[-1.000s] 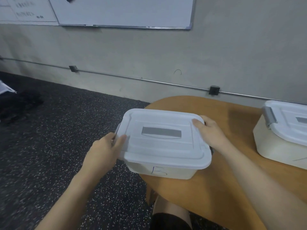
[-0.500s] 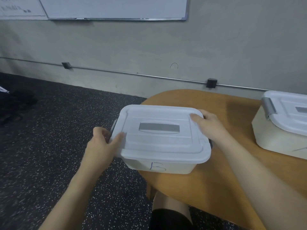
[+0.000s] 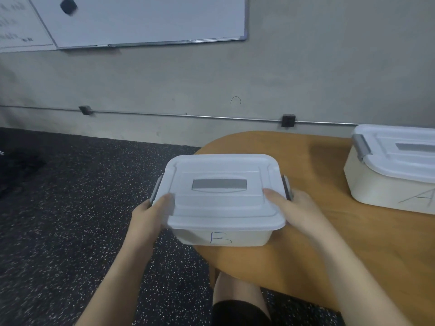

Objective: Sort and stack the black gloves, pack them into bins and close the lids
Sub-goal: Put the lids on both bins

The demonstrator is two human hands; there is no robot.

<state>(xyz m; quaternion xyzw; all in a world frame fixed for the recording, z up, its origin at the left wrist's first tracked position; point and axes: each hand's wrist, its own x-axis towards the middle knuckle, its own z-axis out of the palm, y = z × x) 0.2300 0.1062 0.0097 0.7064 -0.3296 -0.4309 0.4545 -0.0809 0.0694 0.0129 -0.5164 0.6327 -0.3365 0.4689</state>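
Here, the left hand's thumb (image 3: 164, 200) lies across the near left corner of the white lid (image 3: 223, 203), while the remaining fingers curl down out of sight at the grey latch (image 3: 155, 189) on that side. The left hand (image 3: 147, 214) thus grips the bin's left end. The right hand (image 3: 299, 209) does the same opposite, thumb on the lid's near right corner, fingers wrapped around the end by the right latch (image 3: 286, 189); whether they press that latch is hard to tell. The bin marked B (image 3: 221, 237) sits closed at the rounded left end of the wooden table (image 3: 353, 243), partly overhanging its edge. A second closed bin marked A (image 3: 386, 187) stands well apart on the right. Behind are a speckled dark floor (image 3: 70, 208) and a whiteboard (image 3: 146, 17).
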